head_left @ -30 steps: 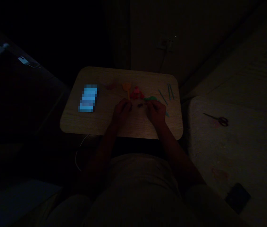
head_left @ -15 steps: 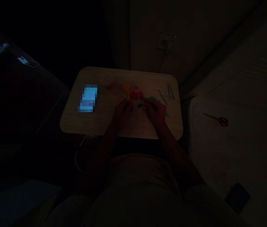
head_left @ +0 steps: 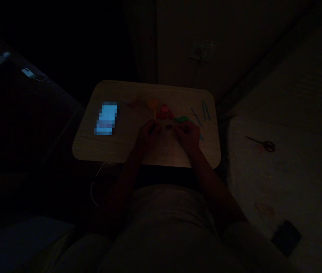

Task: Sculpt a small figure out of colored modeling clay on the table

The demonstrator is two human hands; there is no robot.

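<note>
In the dim head view, my left hand (head_left: pixel 149 132) rests over the small wooden table (head_left: pixel 106 149), its fingers curled; what they hold, if anything, is too dark to make out. My right hand (head_left: pixel 188 134) is bent with thumb and fingers together, close to a small dark piece (head_left: pixel 169 127) lying between the hands. Beyond them sits a red lumpy figure (head_left: pixel 164 111). An orange tool with a round head (head_left: pixel 153 104) stands left of it, its handle toward my left hand. A green piece (head_left: pixel 181 119) lies just behind my right hand.
Thin blue sticks (head_left: pixel 196 116) lie at the table's right, a lit, blurred phone (head_left: pixel 106 118) at its left. A clear cup (head_left: pixel 129 98) is near the back edge. Scissors (head_left: pixel 268 146) and a dark square object (head_left: pixel 286 238) lie on the pale surface to the right.
Both hands have stayed almost in place, with only slight finger shifts. The small dark piece and the other objects look unmoved.
</note>
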